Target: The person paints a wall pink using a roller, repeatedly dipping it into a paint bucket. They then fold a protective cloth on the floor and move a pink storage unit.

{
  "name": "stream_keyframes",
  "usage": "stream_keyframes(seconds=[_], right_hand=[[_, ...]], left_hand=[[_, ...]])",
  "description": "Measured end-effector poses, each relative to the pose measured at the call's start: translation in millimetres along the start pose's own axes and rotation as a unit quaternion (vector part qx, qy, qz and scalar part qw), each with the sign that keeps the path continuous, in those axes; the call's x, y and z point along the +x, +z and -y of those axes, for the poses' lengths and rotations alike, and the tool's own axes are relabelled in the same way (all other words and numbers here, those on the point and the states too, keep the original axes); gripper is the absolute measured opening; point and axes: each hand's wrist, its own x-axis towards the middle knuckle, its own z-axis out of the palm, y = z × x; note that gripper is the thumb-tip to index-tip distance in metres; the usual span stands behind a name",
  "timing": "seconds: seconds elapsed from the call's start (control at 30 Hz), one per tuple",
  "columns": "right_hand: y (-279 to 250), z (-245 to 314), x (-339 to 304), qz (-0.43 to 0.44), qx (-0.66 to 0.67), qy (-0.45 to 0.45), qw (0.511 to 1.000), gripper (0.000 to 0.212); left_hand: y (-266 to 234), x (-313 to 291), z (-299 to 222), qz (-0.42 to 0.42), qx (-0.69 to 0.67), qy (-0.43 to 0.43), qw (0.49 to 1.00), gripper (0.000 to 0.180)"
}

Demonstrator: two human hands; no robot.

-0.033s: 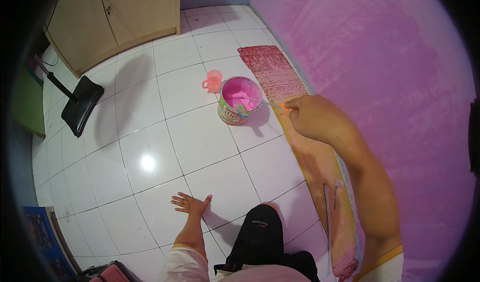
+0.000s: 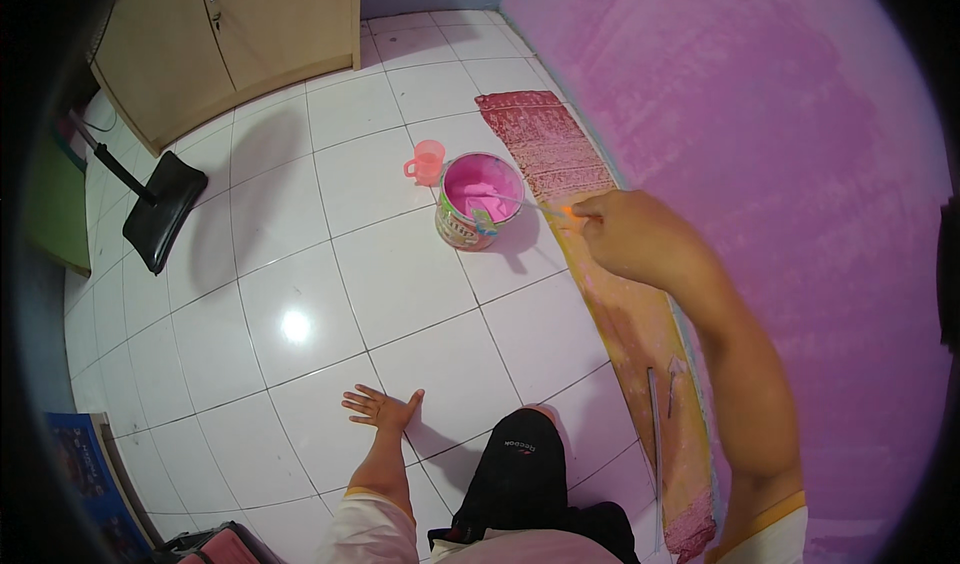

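Note:
My right hand [image 2: 628, 232] grips a thin paintbrush with an orange handle [image 2: 560, 210]. Its tip reaches over the rim into an open can of pink paint [image 2: 480, 200] standing on the white tiled floor. My left hand [image 2: 380, 405] lies flat on a tile with its fingers spread and holds nothing. My knee in black trousers [image 2: 520, 464] rests on the floor between the two arms.
A pink-painted wall [image 2: 760, 114] fills the right side. Paint-stained strips of cardboard [image 2: 640, 334] lie along its base. A small pink cup [image 2: 427, 161] stands beside the can. A black long-handled dustpan [image 2: 160, 209] and a wooden cabinet [image 2: 240, 34] are at the back left.

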Motion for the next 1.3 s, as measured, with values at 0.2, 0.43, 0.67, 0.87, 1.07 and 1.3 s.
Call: stream_keyframes(seconds=[0.2, 0.43, 0.67, 0.87, 1.07, 1.3], right_hand=[[-35.8, -17.3, -15.7, 0.000, -0.009, -0.010, 1.000, 0.045], [-1.3, -6.5, 1.2, -0.020, -0.005, -0.022, 1.000, 0.045], [-15.0, -17.1, -20.2, -0.045, -0.011, -0.020, 0.999, 0.044], [13.8, -18.1, -7.5, -0.048, 0.019, -0.030, 0.998, 0.045], [-10.9, -25.3, -22.6, 0.012, 0.056, -0.002, 0.998, 0.048], [7.5, -10.6, -19.3, 0.040, 0.051, 0.029, 0.997, 0.049]], left_hand=[[-4.0, 3.7, -7.5, 0.011, 0.002, -0.006, 1.000, 0.165], [-4.2, 2.2, -7.0, -0.001, -0.001, 0.001, 1.000, 0.165], [-3.0, 2.7, -4.5, -0.009, -0.013, 0.009, 1.000, 0.164], [-7.4, 0.5, -8.0, 0.006, -0.001, -0.001, 1.000, 0.164], [-9.0, -2.1, -7.9, 0.003, -0.009, 0.000, 1.000, 0.163], [-13.7, -1.9, -11.2, 0.013, -0.001, -0.009, 1.000, 0.163]])
